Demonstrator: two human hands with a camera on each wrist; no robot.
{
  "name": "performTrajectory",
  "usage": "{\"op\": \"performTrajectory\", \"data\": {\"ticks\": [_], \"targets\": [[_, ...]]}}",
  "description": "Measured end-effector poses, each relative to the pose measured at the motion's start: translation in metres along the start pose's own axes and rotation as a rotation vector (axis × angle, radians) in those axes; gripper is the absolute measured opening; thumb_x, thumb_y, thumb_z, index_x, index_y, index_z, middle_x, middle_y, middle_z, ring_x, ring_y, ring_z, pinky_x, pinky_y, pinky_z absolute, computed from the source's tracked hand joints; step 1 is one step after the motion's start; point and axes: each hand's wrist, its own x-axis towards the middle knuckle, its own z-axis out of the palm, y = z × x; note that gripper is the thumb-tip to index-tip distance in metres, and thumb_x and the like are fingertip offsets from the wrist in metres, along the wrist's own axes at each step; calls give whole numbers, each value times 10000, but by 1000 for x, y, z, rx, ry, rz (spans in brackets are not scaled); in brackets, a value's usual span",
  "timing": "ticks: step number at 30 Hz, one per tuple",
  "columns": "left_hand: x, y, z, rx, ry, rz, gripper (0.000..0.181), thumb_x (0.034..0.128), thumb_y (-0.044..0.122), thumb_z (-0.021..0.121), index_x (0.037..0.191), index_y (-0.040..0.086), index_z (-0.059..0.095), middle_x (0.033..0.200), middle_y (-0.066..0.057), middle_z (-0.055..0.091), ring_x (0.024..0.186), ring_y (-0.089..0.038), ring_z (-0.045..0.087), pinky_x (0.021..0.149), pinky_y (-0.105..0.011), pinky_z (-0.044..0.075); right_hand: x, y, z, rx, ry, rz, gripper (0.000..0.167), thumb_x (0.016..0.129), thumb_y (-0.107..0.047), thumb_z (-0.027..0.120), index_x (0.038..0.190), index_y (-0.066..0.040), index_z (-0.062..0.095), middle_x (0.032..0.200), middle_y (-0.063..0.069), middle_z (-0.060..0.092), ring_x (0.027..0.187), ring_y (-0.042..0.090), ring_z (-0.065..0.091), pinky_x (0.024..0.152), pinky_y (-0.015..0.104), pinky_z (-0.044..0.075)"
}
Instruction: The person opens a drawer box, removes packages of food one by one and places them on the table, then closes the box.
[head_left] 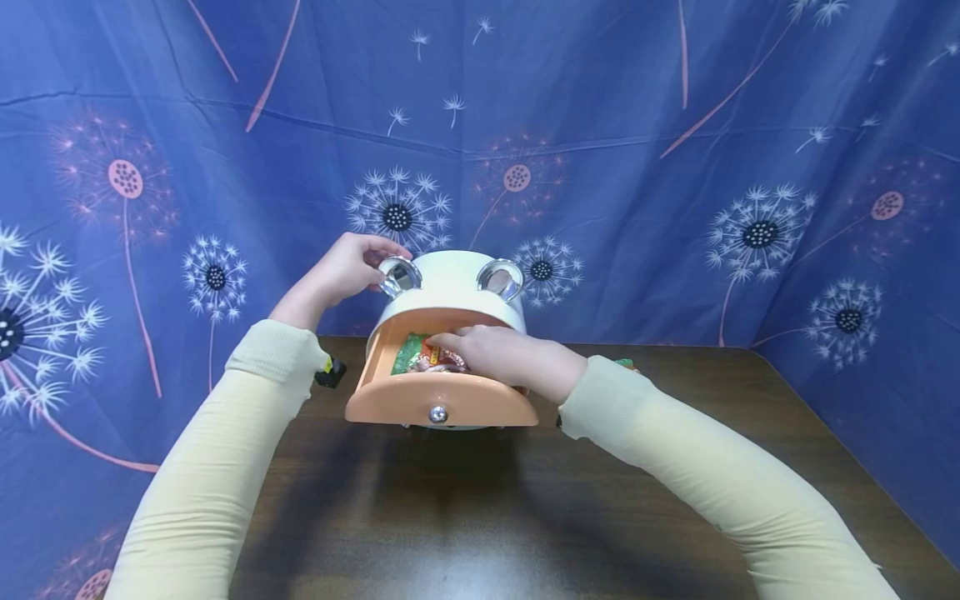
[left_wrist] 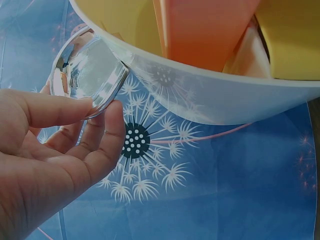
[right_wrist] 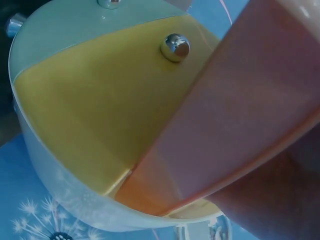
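A small glossy packet [head_left: 426, 358], green at its left end and red with brown beside it, lies inside an orange drawer [head_left: 480, 402] pulled out toward the near side. The right hand [head_left: 498, 354] reaches into that drawer from the right, its fingers over the packet; the pictures do not show whether they have closed on it. The drawer front is a smooth, shiny curved panel with a round chrome knob [head_left: 438, 414] at its middle. It belongs to a rounded white cabinet [head_left: 450, 279] with a polished shell, which also has a yellow drawer [right_wrist: 100, 110] and a pale green one [right_wrist: 75, 35], each with a chrome knob. Two mirror-bright chrome rings project at its top; the left hand [head_left: 348, 267] pinches the left ring [left_wrist: 95, 70] between thumb and fingers, while the right ring [head_left: 517, 282] is untouched. The cabinet stands on the far part of a dark wood-grained table [head_left: 465, 508], before a creased blue cloth [head_left: 607, 200] printed with white and pink dandelions. Pale yellow sleeves [head_left: 202, 458] with ribbed cuffs cover both forearms.
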Motion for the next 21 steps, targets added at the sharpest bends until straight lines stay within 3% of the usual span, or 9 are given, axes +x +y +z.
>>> {"op": "performTrajectory", "data": {"ticks": [3,7,10,14,18,21], "targets": [[0,1,0,-1,-1,-1,499,807,-178,504,1222,77,615,1250,-110,569,932,-236,552,676,-288,542,2,1,0,-1,11,19,531,958,-221,527,1455,-250,342,1295,92,535,1172,220,520,1003,374,439],[0,1,1,-5,-1,3,507,798,-186,497,1217,72,617,1237,-112,579,911,-228,559,667,-287,542,5,3,2,12,130,-8,543,881,-281,652,1379,-247,439,1230,74,536,1102,204,533,947,354,467],[-1,1,0,-1,-3,4,505,800,-185,492,1215,76,618,1232,-110,581,896,-226,555,662,-287,540,4,2,3,22,226,-60,540,820,-268,721,1312,-232,499,1177,52,547,1044,180,541,898,326,481],[-1,1,0,14,-4,1,497,813,-179,486,1213,87,618,1248,-110,577,910,-236,554,657,-287,535,1,0,3,0,324,-149,487,822,-252,721,1272,-226,538,1132,23,564,1012,157,549,895,302,487],[0,1,0,20,2,1,494,814,-174,489,1211,90,619,1260,-110,579,938,-243,568,660,-292,538,-2,-3,0,-46,382,-211,480,822,-312,726,1261,-226,552,1131,-8,583,1019,144,553,907,301,490],[0,1,0,20,0,4,488,819,-164,497,1211,98,619,1267,-108,576,946,-241,574,668,-295,542,-4,-4,-3,-67,420,-233,477,809,-272,744,1245,-211,562,1125,-10,601,972,145,571,863,295,503]]}}
